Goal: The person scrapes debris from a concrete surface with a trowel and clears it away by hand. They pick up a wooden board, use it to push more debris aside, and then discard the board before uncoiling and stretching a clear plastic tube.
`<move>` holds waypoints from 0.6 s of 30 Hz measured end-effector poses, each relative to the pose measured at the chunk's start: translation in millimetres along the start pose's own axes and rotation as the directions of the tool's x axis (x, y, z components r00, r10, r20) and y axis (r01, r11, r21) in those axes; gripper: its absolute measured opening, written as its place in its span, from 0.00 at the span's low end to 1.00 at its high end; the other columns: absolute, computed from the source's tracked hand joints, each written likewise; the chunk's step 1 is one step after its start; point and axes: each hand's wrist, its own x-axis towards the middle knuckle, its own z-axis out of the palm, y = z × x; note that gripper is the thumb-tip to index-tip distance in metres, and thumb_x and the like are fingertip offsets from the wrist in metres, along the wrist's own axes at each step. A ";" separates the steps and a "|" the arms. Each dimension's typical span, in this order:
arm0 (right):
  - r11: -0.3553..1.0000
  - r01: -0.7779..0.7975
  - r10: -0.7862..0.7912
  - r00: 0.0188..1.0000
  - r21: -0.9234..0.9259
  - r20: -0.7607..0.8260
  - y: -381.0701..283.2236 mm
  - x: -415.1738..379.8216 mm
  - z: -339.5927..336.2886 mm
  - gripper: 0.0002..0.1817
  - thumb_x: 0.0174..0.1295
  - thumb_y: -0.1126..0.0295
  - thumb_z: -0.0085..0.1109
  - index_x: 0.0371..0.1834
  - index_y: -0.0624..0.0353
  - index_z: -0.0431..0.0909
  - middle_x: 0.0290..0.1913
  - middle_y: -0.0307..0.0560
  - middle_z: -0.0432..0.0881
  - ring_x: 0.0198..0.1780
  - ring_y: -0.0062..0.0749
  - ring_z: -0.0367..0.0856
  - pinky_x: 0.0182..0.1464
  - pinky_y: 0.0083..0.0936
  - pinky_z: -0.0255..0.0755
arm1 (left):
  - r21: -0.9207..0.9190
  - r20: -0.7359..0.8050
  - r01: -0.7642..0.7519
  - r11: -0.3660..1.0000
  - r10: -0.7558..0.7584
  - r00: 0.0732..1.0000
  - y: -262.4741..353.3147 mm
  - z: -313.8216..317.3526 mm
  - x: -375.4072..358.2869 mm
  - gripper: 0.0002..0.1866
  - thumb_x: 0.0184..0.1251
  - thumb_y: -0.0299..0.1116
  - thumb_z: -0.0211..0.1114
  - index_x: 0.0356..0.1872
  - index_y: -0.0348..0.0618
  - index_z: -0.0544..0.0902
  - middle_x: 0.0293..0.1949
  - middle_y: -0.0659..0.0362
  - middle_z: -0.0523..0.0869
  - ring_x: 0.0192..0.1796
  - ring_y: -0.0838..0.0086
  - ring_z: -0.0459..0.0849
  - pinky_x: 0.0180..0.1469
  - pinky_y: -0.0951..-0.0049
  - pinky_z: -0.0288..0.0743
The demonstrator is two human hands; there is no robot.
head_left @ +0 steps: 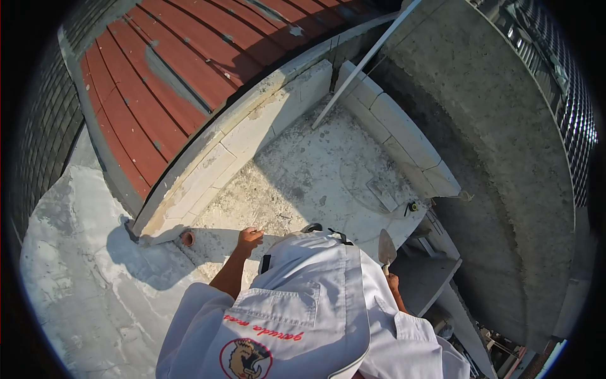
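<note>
My right hand (392,282) grips the handle of a pointed trowel (386,245), its metal blade pointing forward, away from my body. Out in front of my left side, my left hand (250,239) has its fingers curled together over the pale floor; whether something small is in them cannot be made out. An orange-brown pipe end (188,239) sticks up from the floor to the left of that hand. Ahead and right of the trowel lies a yellow-and-black tape measure (412,206), near a flat rectangular piece (382,195) on the floor.
Low walls of white blocks (404,139) border the dusty floor (303,170) on two sides. A long pale bar (353,74) leans across the far corner. Red metal roofing (158,76) rises beyond the left wall. At right, the floor ends above a drop beside a grey concrete surface (505,145).
</note>
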 end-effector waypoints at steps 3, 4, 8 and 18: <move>0.979 0.110 -0.128 0.987 -0.172 -0.097 69.1 43.3 24.2 0.21 0.50 0.56 0.80 0.28 0.66 0.85 0.27 0.51 0.87 0.30 0.43 0.86 0.39 0.40 0.80 | -0.016 -0.040 0.057 0.998 -0.058 0.998 -29.3 -11.2 -17.6 0.13 0.67 0.40 0.74 0.43 0.44 0.83 0.32 0.61 0.85 0.30 0.74 0.85 0.29 0.72 0.73; 0.974 0.159 -0.181 0.974 -0.160 -0.134 90.7 56.7 33.2 0.21 0.49 0.56 0.80 0.28 0.66 0.84 0.27 0.53 0.87 0.31 0.46 0.87 0.40 0.41 0.80 | -0.027 -0.072 0.073 0.997 -0.074 0.995 -41.3 -14.7 -24.1 0.11 0.67 0.38 0.74 0.40 0.44 0.83 0.30 0.62 0.84 0.28 0.76 0.83 0.26 0.73 0.72; 0.957 0.289 -0.285 0.922 -0.022 -0.261 116.5 85.7 47.2 0.23 0.49 0.57 0.80 0.29 0.67 0.81 0.27 0.57 0.87 0.34 0.51 0.89 0.42 0.44 0.80 | -0.050 -0.164 0.206 0.977 -0.211 0.964 -80.9 -29.6 -49.9 0.10 0.67 0.38 0.71 0.40 0.46 0.82 0.32 0.60 0.84 0.28 0.72 0.84 0.25 0.71 0.72; 0.974 0.113 -0.086 0.986 -0.195 0.141 -76.6 7.1 -15.8 0.12 0.53 0.72 0.78 0.31 0.66 0.83 0.25 0.43 0.86 0.23 0.25 0.82 0.26 0.30 0.75 | -0.143 -0.197 0.132 0.981 -0.159 0.967 -83.0 -6.7 -80.3 0.11 0.68 0.39 0.72 0.43 0.45 0.83 0.33 0.60 0.85 0.28 0.75 0.84 0.27 0.73 0.72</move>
